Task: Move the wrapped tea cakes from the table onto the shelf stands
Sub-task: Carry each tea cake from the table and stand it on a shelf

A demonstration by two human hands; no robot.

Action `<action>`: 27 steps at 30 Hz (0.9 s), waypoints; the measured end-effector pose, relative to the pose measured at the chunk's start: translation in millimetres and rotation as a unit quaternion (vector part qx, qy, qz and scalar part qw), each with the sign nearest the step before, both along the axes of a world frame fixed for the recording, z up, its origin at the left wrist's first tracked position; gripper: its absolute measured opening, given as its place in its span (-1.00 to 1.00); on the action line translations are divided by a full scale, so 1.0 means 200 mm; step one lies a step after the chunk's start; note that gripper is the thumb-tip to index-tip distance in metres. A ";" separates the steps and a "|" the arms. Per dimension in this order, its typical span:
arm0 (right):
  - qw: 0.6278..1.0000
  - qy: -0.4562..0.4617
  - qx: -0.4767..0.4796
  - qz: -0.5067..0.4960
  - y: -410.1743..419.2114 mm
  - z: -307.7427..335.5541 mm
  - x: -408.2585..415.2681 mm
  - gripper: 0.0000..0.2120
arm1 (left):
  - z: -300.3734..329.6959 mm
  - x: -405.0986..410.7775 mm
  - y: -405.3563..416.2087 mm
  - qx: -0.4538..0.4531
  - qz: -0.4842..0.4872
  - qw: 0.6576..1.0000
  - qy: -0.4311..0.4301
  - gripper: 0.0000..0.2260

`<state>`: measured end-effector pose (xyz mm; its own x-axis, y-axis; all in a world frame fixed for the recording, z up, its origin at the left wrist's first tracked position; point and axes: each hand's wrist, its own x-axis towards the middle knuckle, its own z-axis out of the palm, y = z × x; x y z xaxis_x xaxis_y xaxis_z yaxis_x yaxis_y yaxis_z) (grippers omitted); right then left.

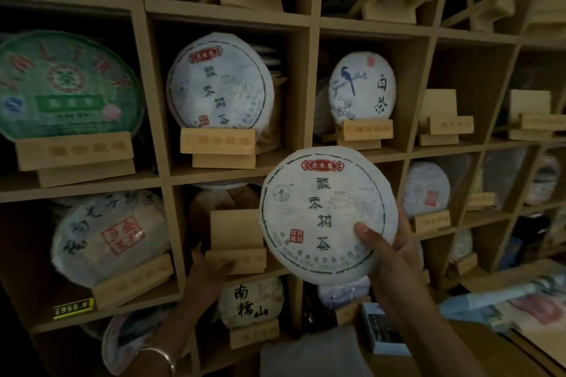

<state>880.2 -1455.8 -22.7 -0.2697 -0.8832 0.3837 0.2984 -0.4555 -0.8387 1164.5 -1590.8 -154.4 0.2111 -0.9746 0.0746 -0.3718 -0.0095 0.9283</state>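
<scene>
My right hand (389,249) grips a white-wrapped tea cake (324,211) with green characters and a red label, thumb on its front and fingers behind its right edge. It hangs upright in front of the shelf. Just to its left an empty wooden stand (237,242) sits in a lower cubby, and my left hand (208,272) holds that stand's lower left corner. A matching cake (219,86) stands on a stand in the cubby above.
The wooden shelf grid (309,82) holds many wrapped cakes on stands: a green one (66,86) at left, a bird-print one (361,86) at right. Empty stands (445,119) sit further right. A table (520,343) with wrapped cakes and a blue box (381,332) lies at lower right.
</scene>
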 end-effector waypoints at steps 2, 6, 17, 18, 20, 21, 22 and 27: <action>1.000 -0.007 0.003 0.002 -0.02 -0.01 -0.03 -0.35 | -0.02 -0.02 -0.05 0.014 0.014 1.000 0.015 -0.17; 1.000 -0.002 0.005 0.001 -0.06 -0.02 -0.08 -0.31 | -0.05 -0.01 -0.09 0.012 -0.006 0.999 0.041 -0.21; 1.000 -0.016 -0.019 0.018 -0.13 -0.02 -0.13 -0.37 | -0.05 0.03 -0.06 0.024 -0.057 0.992 0.109 -0.34; 0.999 -0.017 -0.021 0.021 -0.13 -0.01 -0.13 -0.37 | -0.05 0.04 -0.04 0.021 -0.059 0.992 0.113 -0.39; 0.999 -0.020 -0.026 0.024 -0.14 0.01 -0.14 -0.36 | -0.03 0.05 0.00 0.011 -0.057 0.992 0.112 -0.51; 0.999 -0.022 -0.030 0.027 -0.14 0.02 -0.14 -0.36 | -0.01 0.06 0.02 0.006 -0.059 0.992 0.116 -0.52; 0.999 -0.024 -0.035 0.031 -0.14 0.04 -0.14 -0.36 | 0.02 0.06 0.04 0.003 -0.063 0.991 0.121 -0.50; 0.996 -0.032 -0.072 0.048 -0.13 0.14 -0.13 -0.38 | 0.24 0.04 0.21 0.001 -0.094 0.983 0.159 -0.46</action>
<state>854.3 -1481.7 5.3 -0.2152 -0.8431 0.4928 0.3969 -0.5366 -0.7447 1172.0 -1548.5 -105.9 0.0405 -0.9987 0.0319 -0.0586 0.0295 0.9978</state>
